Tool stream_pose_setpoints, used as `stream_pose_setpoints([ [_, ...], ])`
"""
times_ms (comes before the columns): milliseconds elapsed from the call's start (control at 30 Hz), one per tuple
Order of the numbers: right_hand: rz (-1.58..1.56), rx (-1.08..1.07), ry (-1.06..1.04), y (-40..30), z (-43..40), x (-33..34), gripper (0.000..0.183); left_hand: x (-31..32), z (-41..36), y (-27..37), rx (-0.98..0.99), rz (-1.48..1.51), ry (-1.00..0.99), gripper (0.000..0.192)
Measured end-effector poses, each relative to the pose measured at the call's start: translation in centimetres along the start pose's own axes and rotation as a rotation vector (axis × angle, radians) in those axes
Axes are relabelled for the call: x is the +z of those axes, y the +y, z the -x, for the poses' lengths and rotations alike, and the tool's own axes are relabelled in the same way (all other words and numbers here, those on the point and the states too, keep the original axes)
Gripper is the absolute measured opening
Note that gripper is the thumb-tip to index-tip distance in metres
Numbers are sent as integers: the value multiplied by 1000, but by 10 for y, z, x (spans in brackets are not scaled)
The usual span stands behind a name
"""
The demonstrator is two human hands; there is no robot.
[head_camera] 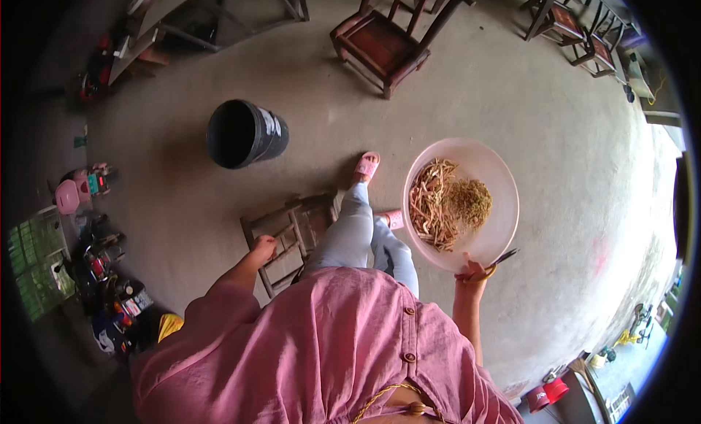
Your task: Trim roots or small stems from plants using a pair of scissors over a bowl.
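My left hand (265,248) is on the top rail of a small wooden chair (296,235), to the left of my legs. My right hand (474,273) grips the near rim of a wide, pale plastic basin (501,205). Held in the same hand is a pair of scissors (499,262) with yellow handles and dark blades, pointing away to the right. In the basin lie a pile of brown, dried pod-like pieces (432,205) on the left and a heap of small greenish-brown bits (470,203) beside it.
A black bucket (279,134) rests on the concrete floor ahead to the left. Farther ahead stands a dark wooden chair (378,41). A wooden table (170,2) is at the upper left, more chairs (564,21) at the upper right, and a motorcycle (123,303) at the left.
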State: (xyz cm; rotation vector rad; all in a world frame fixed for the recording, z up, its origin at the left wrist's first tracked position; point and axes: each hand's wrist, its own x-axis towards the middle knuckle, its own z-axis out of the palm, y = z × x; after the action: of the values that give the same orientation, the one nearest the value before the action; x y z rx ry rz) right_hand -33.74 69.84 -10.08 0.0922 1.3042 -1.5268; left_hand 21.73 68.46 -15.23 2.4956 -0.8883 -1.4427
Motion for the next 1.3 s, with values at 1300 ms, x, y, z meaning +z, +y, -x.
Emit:
stream_pose_setpoints([
  [1300, -10, -116, 125, 4, -28, -25, 26, 276, 26, 436, 1525, -407, -129, 22],
])
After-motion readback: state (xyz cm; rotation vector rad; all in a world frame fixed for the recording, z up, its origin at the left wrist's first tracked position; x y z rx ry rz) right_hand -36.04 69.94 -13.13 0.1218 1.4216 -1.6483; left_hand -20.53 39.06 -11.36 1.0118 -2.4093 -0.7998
